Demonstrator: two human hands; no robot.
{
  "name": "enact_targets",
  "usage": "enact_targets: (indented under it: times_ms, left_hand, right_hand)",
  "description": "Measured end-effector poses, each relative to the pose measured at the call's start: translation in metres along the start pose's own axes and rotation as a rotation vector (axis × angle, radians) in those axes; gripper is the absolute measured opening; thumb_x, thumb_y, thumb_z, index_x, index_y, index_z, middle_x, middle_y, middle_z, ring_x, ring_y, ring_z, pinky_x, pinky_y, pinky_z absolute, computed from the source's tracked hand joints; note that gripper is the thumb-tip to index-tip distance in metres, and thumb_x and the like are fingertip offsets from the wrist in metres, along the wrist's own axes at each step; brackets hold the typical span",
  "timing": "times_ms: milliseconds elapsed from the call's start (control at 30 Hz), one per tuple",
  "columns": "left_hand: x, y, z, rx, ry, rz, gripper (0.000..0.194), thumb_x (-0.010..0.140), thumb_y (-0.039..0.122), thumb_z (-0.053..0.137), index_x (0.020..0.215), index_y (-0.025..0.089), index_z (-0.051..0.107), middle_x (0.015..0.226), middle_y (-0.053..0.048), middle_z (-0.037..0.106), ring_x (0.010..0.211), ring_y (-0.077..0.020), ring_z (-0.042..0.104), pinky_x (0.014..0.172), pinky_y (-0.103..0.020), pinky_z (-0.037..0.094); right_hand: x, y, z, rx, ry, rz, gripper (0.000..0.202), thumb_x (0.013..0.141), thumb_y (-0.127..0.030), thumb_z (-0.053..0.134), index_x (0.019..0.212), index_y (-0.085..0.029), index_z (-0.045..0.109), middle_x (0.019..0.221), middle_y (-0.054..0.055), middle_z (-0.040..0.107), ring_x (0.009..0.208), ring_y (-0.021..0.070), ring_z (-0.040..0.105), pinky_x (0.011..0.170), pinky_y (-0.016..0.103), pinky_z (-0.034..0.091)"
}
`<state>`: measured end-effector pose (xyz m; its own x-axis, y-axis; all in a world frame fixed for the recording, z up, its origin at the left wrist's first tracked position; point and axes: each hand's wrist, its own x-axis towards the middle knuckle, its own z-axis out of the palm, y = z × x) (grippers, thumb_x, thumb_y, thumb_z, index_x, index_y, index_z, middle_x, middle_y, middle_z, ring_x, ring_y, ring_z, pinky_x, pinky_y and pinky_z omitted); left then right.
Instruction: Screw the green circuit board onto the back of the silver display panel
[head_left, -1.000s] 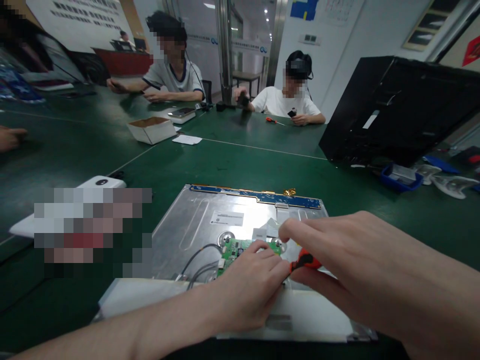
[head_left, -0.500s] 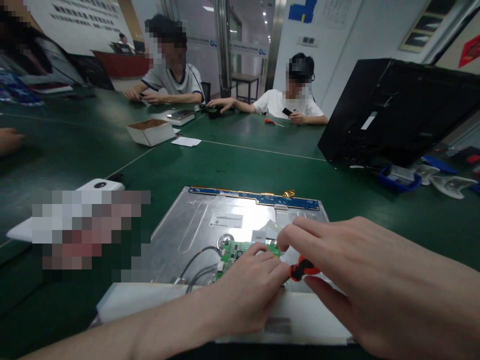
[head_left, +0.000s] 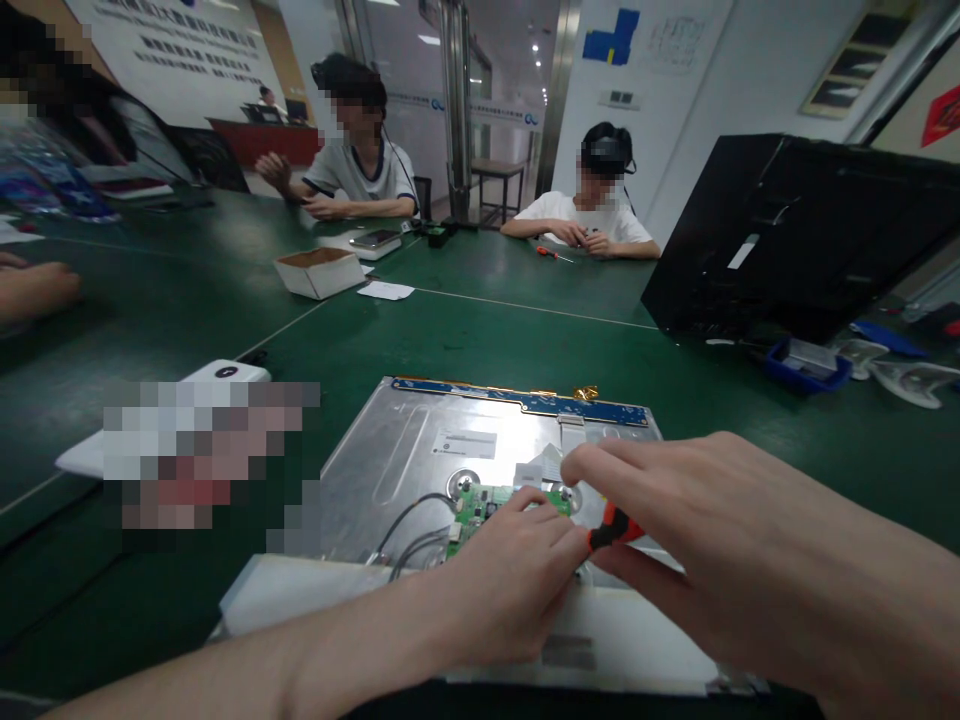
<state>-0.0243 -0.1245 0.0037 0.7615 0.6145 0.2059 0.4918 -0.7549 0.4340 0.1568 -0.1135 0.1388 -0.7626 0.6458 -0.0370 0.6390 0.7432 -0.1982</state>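
My right hand (head_left: 720,550) grips a screwdriver (head_left: 616,527) by its red and black handle, thumb below and fingers above. The shaft is mostly hidden behind my left hand. Bent over a green circuit board (head_left: 469,505), my left hand (head_left: 517,575) has its fingers curled, their tips touching the handle's front end. Whether they pinch the shaft or a small part is hidden. The board lies on the silver metal back of a display panel (head_left: 397,450), dark cables running from its left side. Along the panel's far edge runs a blue circuit strip (head_left: 517,400).
A black monitor-like casing (head_left: 795,230) stands at right, beside a blue tray (head_left: 806,368). At left lies a white device (head_left: 225,372), partly pixelated. Farther back are a white open box (head_left: 319,275) and another screwdriver (head_left: 551,253). Co-workers sit across the green table (head_left: 480,335).
The view has shifted slightly, moving the scene rightward. My right thumb has moved a little along the screwdriver handle. Across the table, one co-worker drew an arm back and another raised a hand.
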Motion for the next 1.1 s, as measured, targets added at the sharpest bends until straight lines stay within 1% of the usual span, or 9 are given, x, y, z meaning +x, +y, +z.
enact_targets:
  times_ms: [100,167,300,533,633,733,800,933,1100]
  left_hand:
    - [-0.0006,-0.0006,-0.0005,-0.011,-0.001,0.010,0.041,0.083,0.018,0.055,0.123,0.020,0.048,0.105,-0.009,0.069,0.109,-0.0313,0.060,0.101,-0.046,0.037]
    - [-0.0010,-0.0006,-0.0005,-0.013,-0.006,0.007,0.043,0.083,0.018,0.056,0.125,0.020,0.048,0.106,-0.010,0.069,0.110,-0.0317,0.060,0.100,-0.045,0.037]
    - [-0.0009,0.0003,0.0002,-0.005,-0.005,-0.002,0.037,0.084,0.018,0.056,0.121,0.019,0.050,0.107,-0.011,0.068,0.108,-0.0314,0.061,0.101,-0.046,0.037]
    - [0.0002,0.0030,-0.0018,0.003,-0.009,-0.016,0.029,0.085,0.017,0.054,0.113,0.019,0.054,0.102,-0.010,0.069,0.104,-0.0300,0.062,0.102,-0.047,0.037]
    - [0.0000,0.0032,-0.0025,0.009,-0.017,-0.026,0.030,0.082,0.016,0.056,0.112,0.018,0.055,0.102,-0.010,0.069,0.103,-0.0305,0.062,0.102,-0.048,0.038]
    - [-0.0005,0.0026,-0.0019,0.010,-0.008,-0.018,0.035,0.081,0.016,0.058,0.115,0.017,0.054,0.104,-0.011,0.068,0.105,-0.0317,0.061,0.101,-0.048,0.039]
    - [-0.0008,0.0020,-0.0011,0.010,0.002,-0.011,0.037,0.081,0.017,0.058,0.118,0.017,0.053,0.105,-0.011,0.068,0.108,-0.0323,0.061,0.100,-0.048,0.038]
    - [-0.0010,0.0016,-0.0002,0.013,0.002,-0.004,0.038,0.082,0.016,0.058,0.119,0.017,0.053,0.105,-0.011,0.068,0.111,-0.0323,0.059,0.101,-0.047,0.037]
    - [-0.0005,0.0017,-0.0007,0.010,-0.004,-0.006,0.036,0.082,0.016,0.057,0.118,0.017,0.053,0.105,-0.011,0.068,0.109,-0.0316,0.060,0.101,-0.047,0.038]
  right_hand:
    - [-0.0048,-0.0003,0.0015,0.057,0.006,-0.004,0.026,0.081,-0.011,0.059,0.100,-0.027,0.051,0.093,-0.003,0.065,0.069,0.0131,0.057,0.057,0.028,0.033]
    - [-0.0073,0.0008,0.0027,0.055,0.012,-0.026,0.029,0.079,-0.008,0.058,0.100,-0.027,0.050,0.093,-0.004,0.064,0.069,0.0127,0.056,0.057,0.027,0.033]
    - [-0.0066,0.0033,0.0031,0.018,0.009,-0.048,0.027,0.080,-0.006,0.058,0.095,-0.027,0.049,0.087,-0.005,0.064,0.064,0.0128,0.054,0.053,0.027,0.028]
    - [0.0010,0.0028,-0.0004,-0.026,-0.010,-0.005,0.021,0.085,-0.014,0.059,0.100,-0.028,0.052,0.086,-0.004,0.067,0.067,0.0146,0.059,0.052,0.029,0.029]
    - [-0.0013,0.0011,-0.0004,0.013,-0.019,0.001,0.021,0.084,-0.015,0.060,0.098,-0.028,0.053,0.086,-0.005,0.067,0.067,0.0144,0.059,0.053,0.029,0.030]
    - [-0.0039,-0.0006,0.0003,0.066,-0.031,0.013,0.019,0.083,-0.015,0.058,0.097,-0.028,0.053,0.089,-0.005,0.066,0.070,0.0140,0.059,0.056,0.029,0.033]
    - [-0.0044,-0.0009,0.0014,0.083,-0.029,0.002,0.022,0.081,-0.014,0.059,0.098,-0.028,0.053,0.090,-0.004,0.066,0.071,0.0137,0.059,0.057,0.028,0.034]
    - [-0.0043,0.0006,0.0045,0.065,0.018,-0.007,0.030,0.076,-0.007,0.060,0.097,-0.027,0.051,0.089,-0.005,0.065,0.069,0.0133,0.056,0.057,0.028,0.032]
    - [-0.0054,0.0028,0.0039,0.045,0.003,-0.033,0.031,0.077,-0.004,0.059,0.095,-0.028,0.049,0.085,-0.006,0.065,0.064,0.0131,0.055,0.053,0.027,0.029]
